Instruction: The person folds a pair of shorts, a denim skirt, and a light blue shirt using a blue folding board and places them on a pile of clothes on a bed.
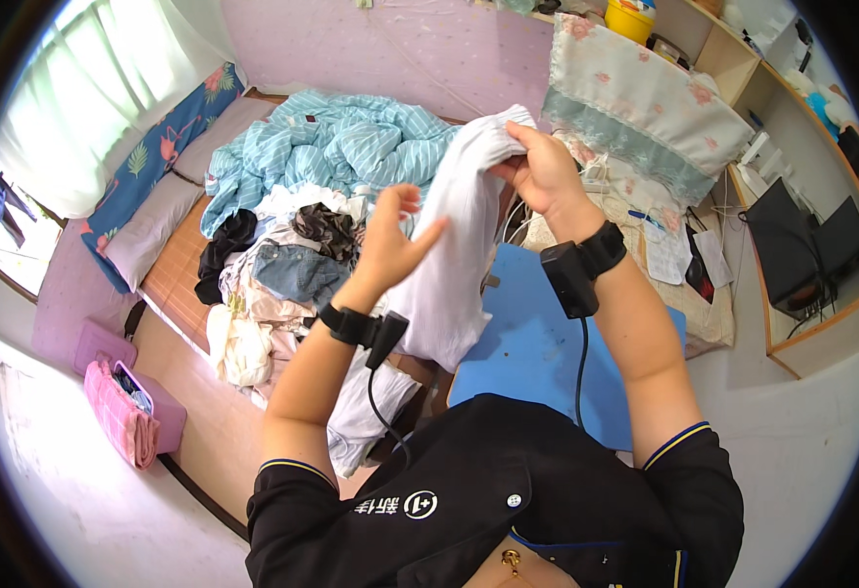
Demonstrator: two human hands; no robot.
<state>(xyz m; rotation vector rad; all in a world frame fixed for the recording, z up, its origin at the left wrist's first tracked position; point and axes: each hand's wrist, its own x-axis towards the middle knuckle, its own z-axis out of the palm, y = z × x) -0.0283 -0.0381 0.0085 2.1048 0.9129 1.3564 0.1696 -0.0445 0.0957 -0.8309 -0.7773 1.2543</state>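
- The white garment (461,230) hangs in front of the person, between the clothes pile and the blue table (537,328), its lower end reaching the table's near-left corner
- The right hand (550,174) is closed in a pinch on its top edge, raised probably so that the length can drop free
- The left hand (397,240) is open, thumb spread towards the cloth and fingers loosely bent, seemingly gripping nothing; whether it touches the fabric I cannot tell, though its place suggests steadying or smoothing
- The garment looks thin, soft and plain, gathered in folds at the grip and broader below, with fine creases
- The mixed clothes pile (300,272) lies on the bed (172,267), likely to be within left-hand reach
- Behind it, a blue striped quilt (351,147) sits bunched, perhaps pushed back to give room
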